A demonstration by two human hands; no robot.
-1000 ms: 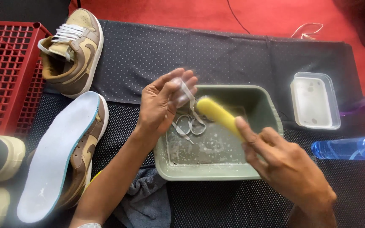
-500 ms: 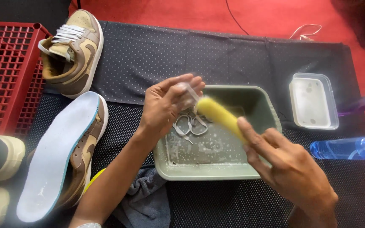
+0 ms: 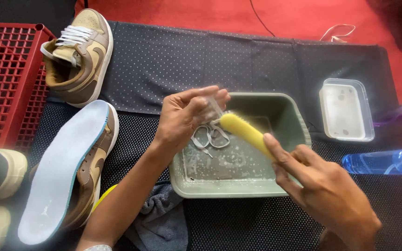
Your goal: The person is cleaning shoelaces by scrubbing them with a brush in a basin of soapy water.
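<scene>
Left hand (image 3: pixel 187 116) raised over the green basin's (image 3: pixel 238 188) left rim, fingers pinched on a wet white shoelace (image 3: pixel 209 135) that loops down into the soapy water. Right hand (image 3: pixel 324 190) reaches in from the mat's near right corner, gripping a yellow brush (image 3: pixel 243 132); its long axis runs diagonally, head pointing up-left, touching the lace.

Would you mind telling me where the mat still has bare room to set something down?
Free: the dark dotted mat between the tan laced sneaker and the clear lidded box, beyond the green plastic basin. Crowded: left, around the pale insole and red crate.
</scene>
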